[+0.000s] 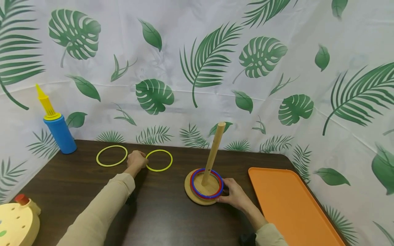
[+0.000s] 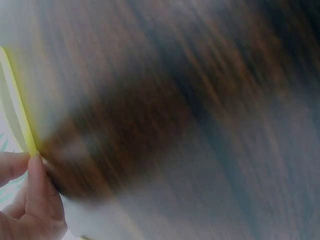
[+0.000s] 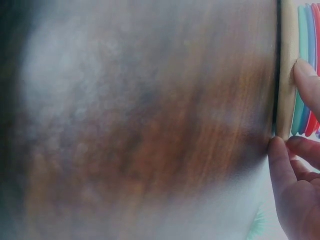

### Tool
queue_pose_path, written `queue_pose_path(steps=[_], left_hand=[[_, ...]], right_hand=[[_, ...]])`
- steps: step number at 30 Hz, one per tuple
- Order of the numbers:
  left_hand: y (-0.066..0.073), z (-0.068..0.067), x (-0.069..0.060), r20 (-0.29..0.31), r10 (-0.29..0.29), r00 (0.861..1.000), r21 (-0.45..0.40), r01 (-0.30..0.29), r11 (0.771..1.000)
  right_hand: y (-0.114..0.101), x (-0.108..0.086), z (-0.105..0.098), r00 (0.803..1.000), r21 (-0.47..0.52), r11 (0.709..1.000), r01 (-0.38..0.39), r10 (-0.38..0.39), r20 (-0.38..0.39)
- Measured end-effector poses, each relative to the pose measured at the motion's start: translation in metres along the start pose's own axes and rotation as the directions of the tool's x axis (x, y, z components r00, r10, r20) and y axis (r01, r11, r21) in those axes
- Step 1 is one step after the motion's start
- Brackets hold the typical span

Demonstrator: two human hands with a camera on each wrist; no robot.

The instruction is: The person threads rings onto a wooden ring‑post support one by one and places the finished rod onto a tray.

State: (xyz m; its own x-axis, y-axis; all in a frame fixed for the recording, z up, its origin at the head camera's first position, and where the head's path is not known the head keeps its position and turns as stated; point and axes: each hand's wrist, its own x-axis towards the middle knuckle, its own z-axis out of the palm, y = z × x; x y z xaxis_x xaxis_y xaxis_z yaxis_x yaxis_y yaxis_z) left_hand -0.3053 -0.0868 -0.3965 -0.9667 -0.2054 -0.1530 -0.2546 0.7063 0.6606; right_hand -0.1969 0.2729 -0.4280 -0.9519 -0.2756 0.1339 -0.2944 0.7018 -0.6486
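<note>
My left hand (image 1: pixel 136 160) pinches the left edge of a thin yellow ring (image 1: pixel 159 170) near the table's back edge. In the left wrist view, thumb and fingers (image 2: pixel 37 187) meet on that yellow ring (image 2: pixel 20 105). A wooden post (image 1: pixel 213 150) rises from a round wooden base (image 1: pixel 189 193), with stacked rings (image 1: pixel 222 186) around it, blue on top and red below. My right hand (image 1: pixel 235 194) holds the base's right side. The right wrist view shows its fingers (image 3: pixel 285 170) on the rim of the base (image 3: pixel 287 75), beside green, blue and red rings (image 3: pixel 303 115).
Another yellow ring (image 1: pixel 112 165) lies left of my left hand. A blue pump with a yellow nozzle (image 1: pixel 63 133) stands at the back left. An orange tray (image 1: pixel 289 205) is at the right, and a pale yellow board with holes (image 1: pixel 18 222) sits at the front left.
</note>
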Motion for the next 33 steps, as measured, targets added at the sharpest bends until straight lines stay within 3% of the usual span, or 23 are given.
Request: queue_pose_path(steps=[14,22,28,33], left_hand=[[-0.0008,-0.0038,-0.0021,0.034,-0.024,0.999,-0.047,0.026,0.999],[-0.0027,-0.0066,-0.0034,0.063,0.000,0.998,-0.065,0.004,0.998],[-0.0057,-0.0090,-0.0030,0.081,0.036,0.996,-0.161,-0.022,0.987],[-0.0058,-0.0103,0.0035,0.113,0.066,0.991,-0.299,-0.030,0.954]], right_hand=[[-0.0005,0.0005,-0.0005,1.000,-0.038,0.999,0.017,-0.018,-0.008],[-0.0019,-0.0004,0.0000,1.000,-0.024,1.000,-0.001,0.001,-0.005],[-0.0016,-0.0001,0.0004,1.000,-0.034,0.999,-0.005,0.005,-0.007],[-0.0015,0.0007,0.0000,1.000,-0.028,1.000,-0.012,0.012,-0.004]])
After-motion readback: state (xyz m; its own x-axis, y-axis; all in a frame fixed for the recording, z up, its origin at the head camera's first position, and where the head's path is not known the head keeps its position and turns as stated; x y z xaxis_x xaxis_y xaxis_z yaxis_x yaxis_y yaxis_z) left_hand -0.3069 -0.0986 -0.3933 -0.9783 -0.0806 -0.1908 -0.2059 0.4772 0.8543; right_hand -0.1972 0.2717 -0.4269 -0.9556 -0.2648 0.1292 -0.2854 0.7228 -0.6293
